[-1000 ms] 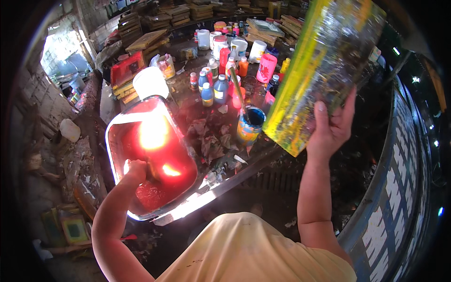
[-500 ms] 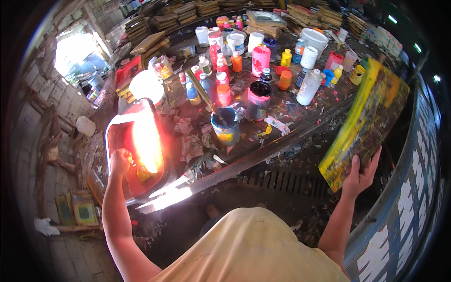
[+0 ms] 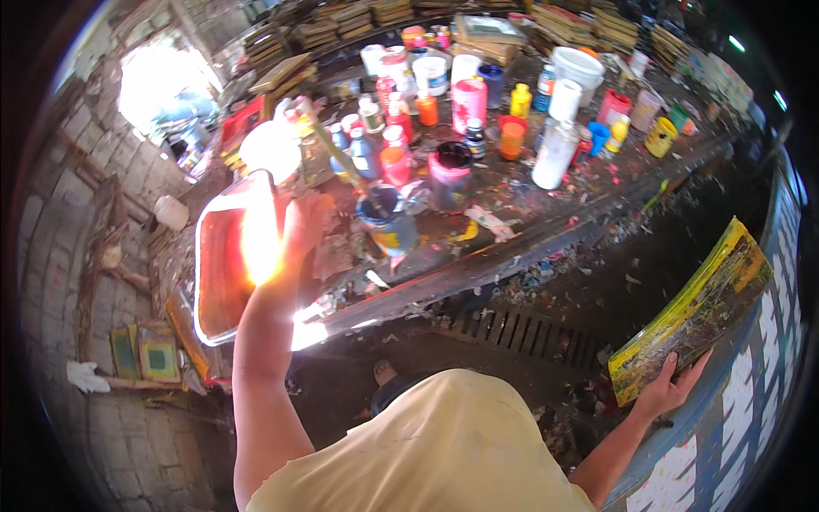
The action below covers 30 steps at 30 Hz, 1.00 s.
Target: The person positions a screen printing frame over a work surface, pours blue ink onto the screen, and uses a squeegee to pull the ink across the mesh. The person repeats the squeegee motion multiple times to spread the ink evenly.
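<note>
At the right, my right hand [image 3: 668,388] grips the lower end of a flat paint-stained board [image 3: 691,311], yellow along one edge and dark brown elsewhere. The board is tilted and held off the table. My left hand [image 3: 303,226] is stretched over the table at the right side of a reddish rectangular tray [image 3: 223,299]. Motion and glare smear its fingers. Strong sunlight whitens part of the tray. Close to this hand stands a blue-smeared paint pot [image 3: 394,235] with a stick [image 3: 337,154] leaning in it. A pink pot of dark paint [image 3: 450,175] is beside that.
Several paint bottles and tubs crowd the table [image 3: 529,230], among them a white bottle [image 3: 554,158] and a white bucket [image 3: 577,72]. Stacked wooden frames [image 3: 563,26] line the back. A floor grate [image 3: 529,337] lies below the table edge, and a blue-and-white patterned panel [image 3: 734,392] stands at right.
My left hand has moved from inside the tray to its right side, toward the blue-smeared pot. My right hand has lowered the board and shifted it right. The view has tilted slightly.
</note>
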### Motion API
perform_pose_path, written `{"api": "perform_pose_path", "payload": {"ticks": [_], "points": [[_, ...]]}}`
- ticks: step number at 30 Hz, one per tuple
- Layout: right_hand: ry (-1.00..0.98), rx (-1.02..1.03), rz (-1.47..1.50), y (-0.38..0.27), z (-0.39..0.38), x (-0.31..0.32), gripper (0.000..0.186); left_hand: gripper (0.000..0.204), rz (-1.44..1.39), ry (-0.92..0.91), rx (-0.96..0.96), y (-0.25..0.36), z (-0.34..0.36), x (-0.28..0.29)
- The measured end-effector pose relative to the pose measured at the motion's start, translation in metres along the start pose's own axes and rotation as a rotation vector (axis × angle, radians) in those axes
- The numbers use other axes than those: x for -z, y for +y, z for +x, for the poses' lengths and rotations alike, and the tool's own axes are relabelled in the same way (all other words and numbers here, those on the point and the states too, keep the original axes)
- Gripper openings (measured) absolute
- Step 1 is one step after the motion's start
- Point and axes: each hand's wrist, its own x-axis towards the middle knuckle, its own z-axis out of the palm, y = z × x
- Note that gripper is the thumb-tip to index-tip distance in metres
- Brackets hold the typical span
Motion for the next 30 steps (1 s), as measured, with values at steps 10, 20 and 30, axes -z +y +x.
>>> {"api": "perform_pose_path", "payload": {"ticks": [10,20,30], "points": [[0.178,-0.026,-0.186,0.04,0.0,0.082,0.072,0.085,-0.433,-0.035,0.141,0.061,-0.066,-0.133],[0.349,-0.056,0.013,0.06,0.084,0.058,0.072,0.085,-0.721,0.338,0.096,0.053,-0.036,-0.171],[0.487,-0.157,0.615,0.153,0.324,-0.081,0.052,0.074,-0.427,0.499,-0.094,0.165,0.072,-0.104]]}}
